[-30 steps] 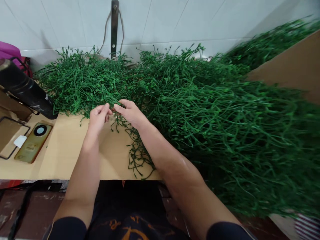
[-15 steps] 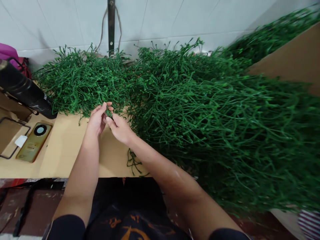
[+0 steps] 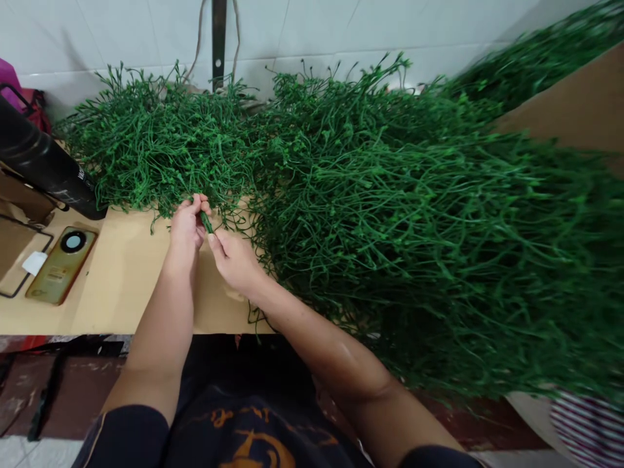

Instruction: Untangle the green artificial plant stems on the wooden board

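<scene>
Between my hands is a small green plastic stem (image 3: 207, 223), slim and partly covered by fingers. My left hand (image 3: 189, 220) pinches its upper end, fingertips curled together. From the lower right, my right hand (image 3: 234, 257) grips the other end between thumb and fingers. Just beyond my hands lies a heap of artificial green stems (image 3: 160, 143) with small branched tips. A larger pile of the same stems (image 3: 400, 208) spreads to the right, past my right forearm. A few loose stems lie beneath my right wrist.
A yellowish board (image 3: 131, 273) covers the table under my arms. On the left are a phone (image 3: 61, 266), a black bottle (image 3: 46, 159) and a wire frame with a white tag (image 3: 34, 263). A cardboard piece (image 3: 570, 107) leans at the right; a white wall (image 3: 312, 32) stands behind.
My right hand has shifted slightly down and away from my left, so more of the green stem shows between them. The whole view has tilted a little.
</scene>
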The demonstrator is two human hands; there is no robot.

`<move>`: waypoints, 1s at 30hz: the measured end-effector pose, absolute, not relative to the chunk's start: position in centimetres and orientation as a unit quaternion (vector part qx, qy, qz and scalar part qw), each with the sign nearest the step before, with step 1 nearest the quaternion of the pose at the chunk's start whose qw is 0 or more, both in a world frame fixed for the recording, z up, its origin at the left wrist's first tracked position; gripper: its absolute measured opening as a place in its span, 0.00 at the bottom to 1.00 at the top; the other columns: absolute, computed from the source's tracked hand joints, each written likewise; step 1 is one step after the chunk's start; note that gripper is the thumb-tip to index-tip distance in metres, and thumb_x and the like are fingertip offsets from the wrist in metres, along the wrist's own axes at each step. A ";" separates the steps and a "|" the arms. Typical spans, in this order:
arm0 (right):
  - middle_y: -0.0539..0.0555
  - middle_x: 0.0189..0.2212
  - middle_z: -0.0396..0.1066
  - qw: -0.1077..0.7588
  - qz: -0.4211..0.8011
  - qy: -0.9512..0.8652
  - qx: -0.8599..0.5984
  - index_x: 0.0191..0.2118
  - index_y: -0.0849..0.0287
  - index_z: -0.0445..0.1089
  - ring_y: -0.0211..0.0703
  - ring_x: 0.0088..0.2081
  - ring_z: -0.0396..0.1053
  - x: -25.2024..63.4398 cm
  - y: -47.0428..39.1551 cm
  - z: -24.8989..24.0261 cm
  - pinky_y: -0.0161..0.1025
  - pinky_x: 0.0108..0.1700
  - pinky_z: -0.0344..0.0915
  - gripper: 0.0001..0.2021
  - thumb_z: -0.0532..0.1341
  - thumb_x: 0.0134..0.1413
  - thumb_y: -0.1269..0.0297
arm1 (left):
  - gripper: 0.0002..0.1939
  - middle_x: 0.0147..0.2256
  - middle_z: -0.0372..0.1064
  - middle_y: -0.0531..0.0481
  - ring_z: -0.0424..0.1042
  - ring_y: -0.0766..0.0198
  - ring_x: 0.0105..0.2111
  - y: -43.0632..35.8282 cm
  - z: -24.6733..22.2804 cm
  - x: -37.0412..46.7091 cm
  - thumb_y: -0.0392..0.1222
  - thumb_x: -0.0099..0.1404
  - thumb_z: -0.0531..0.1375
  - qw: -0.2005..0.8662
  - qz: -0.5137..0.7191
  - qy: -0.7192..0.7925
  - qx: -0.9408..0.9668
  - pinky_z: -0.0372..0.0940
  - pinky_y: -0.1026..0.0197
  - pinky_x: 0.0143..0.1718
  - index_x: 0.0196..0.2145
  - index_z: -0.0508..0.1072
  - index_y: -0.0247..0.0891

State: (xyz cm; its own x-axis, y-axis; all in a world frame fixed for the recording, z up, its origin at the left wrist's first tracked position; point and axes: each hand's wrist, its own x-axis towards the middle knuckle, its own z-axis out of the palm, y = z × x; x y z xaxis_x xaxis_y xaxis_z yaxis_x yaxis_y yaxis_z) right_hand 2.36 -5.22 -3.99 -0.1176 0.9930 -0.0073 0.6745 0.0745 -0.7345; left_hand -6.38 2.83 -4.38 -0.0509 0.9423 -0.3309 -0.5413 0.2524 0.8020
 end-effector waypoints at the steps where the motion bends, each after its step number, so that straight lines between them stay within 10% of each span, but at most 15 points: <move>1: 0.49 0.21 0.54 0.273 0.314 -0.677 -0.608 0.27 0.58 0.56 0.36 0.25 0.50 2.4 -5.3 -4.0 0.36 0.31 0.46 0.12 0.48 0.62 0.63 | 0.14 0.14 0.57 0.59 0.58 0.77 0.13 2.8 -4.4 -6.2 0.34 0.68 0.50 0.652 0.569 0.450 0.220 0.54 0.72 0.17 0.24 0.64 0.34; 13: 0.46 0.18 0.49 0.405 0.451 -0.590 -0.533 0.22 0.57 0.49 0.33 0.22 0.49 4.0 -5.8 -5.8 0.34 0.28 0.50 0.16 0.45 0.61 0.60 | 0.14 0.13 0.58 0.60 0.58 0.76 0.13 2.9 -5.1 -4.9 0.34 0.68 0.50 0.654 0.538 0.467 0.253 0.50 0.71 0.15 0.24 0.64 0.34; 22: 0.64 0.43 0.58 0.443 0.066 -0.647 -0.617 0.43 0.62 0.58 0.50 0.47 0.59 7.1 -5.8 -6.2 0.52 0.48 0.62 0.17 0.52 0.57 0.53 | 0.09 0.24 0.71 0.54 0.64 0.75 0.18 2.9 -5.1 -5.5 0.42 0.61 0.61 0.631 0.536 0.461 0.318 0.58 0.70 0.21 0.26 0.70 0.35; 30: 0.62 0.39 0.63 0.449 0.003 -0.682 -0.577 0.40 0.61 0.62 0.50 0.45 0.60 5.4 -7.3 -4.0 0.52 0.50 0.60 0.13 0.49 0.61 0.56 | 0.10 0.25 0.72 0.53 0.63 0.75 0.16 2.7 -5.0 -5.6 0.43 0.61 0.61 0.652 0.538 0.431 0.316 0.57 0.70 0.18 0.25 0.68 0.35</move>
State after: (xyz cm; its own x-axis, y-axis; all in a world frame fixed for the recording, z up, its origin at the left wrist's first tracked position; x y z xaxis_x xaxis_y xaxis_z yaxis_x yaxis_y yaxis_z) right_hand 5.43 -7.26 -4.03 0.0692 0.7898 0.6094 0.7840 0.3347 -0.5228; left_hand -5.58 2.66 -4.98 0.0491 0.9739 -0.2216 -0.4298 0.2208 0.8755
